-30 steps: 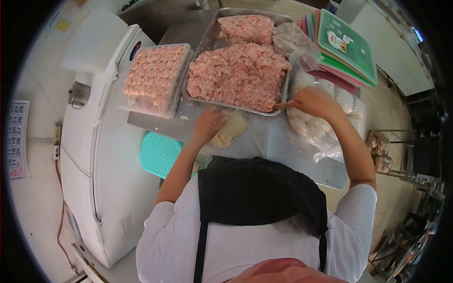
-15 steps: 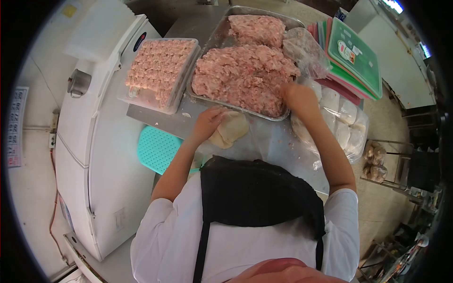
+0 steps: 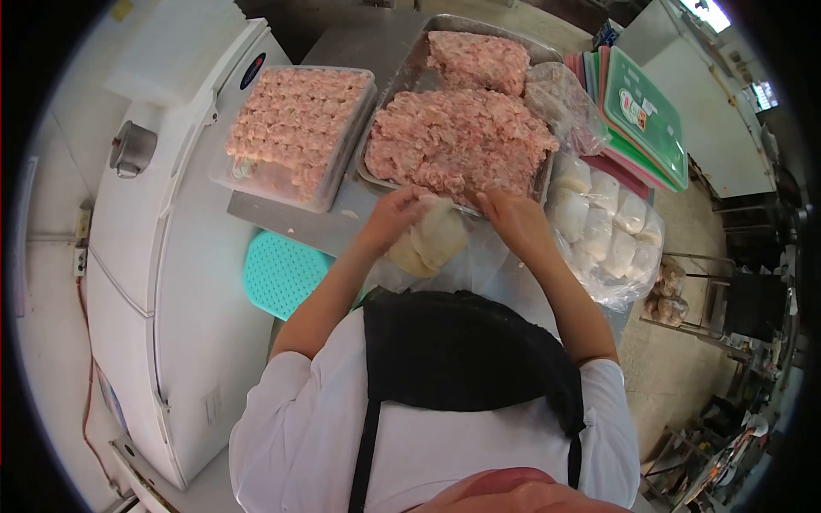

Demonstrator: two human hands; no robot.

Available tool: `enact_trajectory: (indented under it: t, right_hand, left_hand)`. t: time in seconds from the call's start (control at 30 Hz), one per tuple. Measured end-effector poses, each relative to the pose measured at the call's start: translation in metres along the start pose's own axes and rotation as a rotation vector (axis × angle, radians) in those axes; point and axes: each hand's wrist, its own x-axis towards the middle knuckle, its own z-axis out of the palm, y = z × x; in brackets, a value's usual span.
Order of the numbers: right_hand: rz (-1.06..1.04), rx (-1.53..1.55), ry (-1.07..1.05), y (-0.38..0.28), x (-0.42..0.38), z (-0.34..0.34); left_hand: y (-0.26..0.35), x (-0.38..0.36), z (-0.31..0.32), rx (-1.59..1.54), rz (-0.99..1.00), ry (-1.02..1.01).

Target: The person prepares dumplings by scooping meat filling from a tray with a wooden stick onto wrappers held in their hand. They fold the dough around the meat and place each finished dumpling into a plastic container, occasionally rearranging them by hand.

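Note:
My left hand (image 3: pixel 397 221) grips the upper left edge of a pale, thin round dough wrapper (image 3: pixel 441 234). Other wrappers (image 3: pixel 409 256) lie under it on clear plastic. At the near rim of the metal tray (image 3: pixel 395 181), my right hand (image 3: pixel 516 221) is closed, its fingertips pointing toward the wrapper; whatever they pinch is hidden. Pink minced meat (image 3: pixel 462 141) fills much of the tray, with a separate block of it (image 3: pixel 479 61) at the far end. To the left, a clear plastic container (image 3: pixel 329 184) holds rows of meat-filled dumplings (image 3: pixel 295 120).
Bagged stacks of pale wrappers (image 3: pixel 611 227) sit right of the tray. Behind them are a crumpled plastic bag (image 3: pixel 564 103) and stacked coloured lids (image 3: pixel 637 107). A turquoise perforated stool (image 3: pixel 282 274) stands below the table's left edge, beside a white freezer (image 3: pixel 201 282).
My right hand has come out of the meat toward the wrapper, moving left and nearer to me. My left hand has shifted slightly right, and the wrapper's edge is lifted.

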Motion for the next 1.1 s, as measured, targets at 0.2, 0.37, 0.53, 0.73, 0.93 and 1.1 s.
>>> enact_trajectory:
  t: [0.2, 0.37, 0.53, 0.73, 0.93, 1.1]
  right_hand:
    - [0.164, 0.434, -0.158, 0.008, 0.008, -0.002]
    - [0.355, 0.826, 0.046, 0.008, 0.008, -0.004]
    - [0.5, 1.075, 0.169, -0.015, 0.004, -0.02]
    - [0.578, 1.199, 0.253, -0.025, -0.004, -0.023]
    - [0.521, 1.225, 0.232, -0.021, -0.018, -0.022]
    - [0.567, 1.207, 0.236, -0.03, -0.024, -0.034]
  left_hand:
    - [0.026, -0.004, -0.008, 0.138, 0.17, -0.117]
    - [0.045, 0.015, -0.02, -0.242, 0.052, -0.152]
    - [0.07, 0.028, -0.014, -0.287, 0.038, -0.181]
    - [0.091, 0.037, -0.012, 0.194, 0.189, -0.239]
    - [0.084, 0.034, -0.004, 0.817, 0.588, -0.193]
    - [-0.022, 0.023, -0.011, 1.238, 0.927, -0.488]
